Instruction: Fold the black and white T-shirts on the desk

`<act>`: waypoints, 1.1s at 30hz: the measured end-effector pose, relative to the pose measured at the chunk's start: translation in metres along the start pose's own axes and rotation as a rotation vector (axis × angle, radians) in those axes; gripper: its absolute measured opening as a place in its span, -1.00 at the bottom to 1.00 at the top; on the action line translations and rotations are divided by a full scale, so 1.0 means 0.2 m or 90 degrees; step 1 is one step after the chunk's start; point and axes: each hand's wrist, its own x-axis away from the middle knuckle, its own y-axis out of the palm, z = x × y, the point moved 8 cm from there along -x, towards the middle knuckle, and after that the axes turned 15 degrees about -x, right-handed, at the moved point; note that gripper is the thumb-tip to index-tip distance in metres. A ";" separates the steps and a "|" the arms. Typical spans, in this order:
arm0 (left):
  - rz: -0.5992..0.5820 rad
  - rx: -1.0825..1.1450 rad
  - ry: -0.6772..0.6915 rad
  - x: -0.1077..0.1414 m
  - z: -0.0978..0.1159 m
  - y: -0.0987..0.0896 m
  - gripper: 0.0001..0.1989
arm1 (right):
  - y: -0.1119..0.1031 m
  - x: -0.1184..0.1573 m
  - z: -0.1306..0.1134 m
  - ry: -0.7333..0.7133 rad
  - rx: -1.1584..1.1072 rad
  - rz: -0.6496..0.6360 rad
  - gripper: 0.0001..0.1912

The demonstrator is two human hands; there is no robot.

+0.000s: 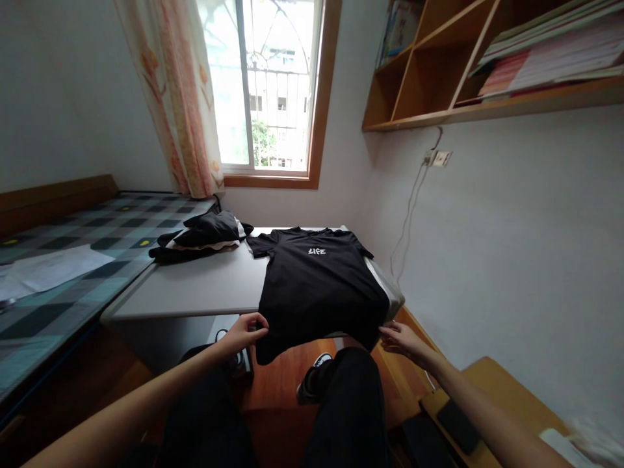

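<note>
A black T-shirt with small white lettering on its chest lies spread over the right part of the white table. Its collar points to the window, and its lower hem hangs past the table's front edge. My left hand pinches the hem at the left corner. At the right corner, my right hand has its thumb and fingers closed on the hem's edge. Both sleeves lie out to the sides. To the left, at the back of the table, sits a heap of black and white clothes.
A bed with a checked cover adjoins the table on the left, with white papers on it. The wall and hanging cords are at the right. Wooden shelves hang above. A brown chair or stool stands lower right.
</note>
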 end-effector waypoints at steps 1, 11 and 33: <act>0.005 0.003 0.022 0.00 0.01 -0.02 -0.64 | 0.00 -0.01 -0.03 -0.021 -0.002 0.002 -0.68; 0.013 -0.206 0.006 0.00 -0.09 -0.05 -0.69 | -0.08 -0.07 -0.19 -0.219 -0.026 0.114 -0.49; 0.147 -0.579 0.336 -0.98 0.43 -0.22 -0.57 | 0.86 -0.60 -0.93 -0.608 0.616 0.032 -0.57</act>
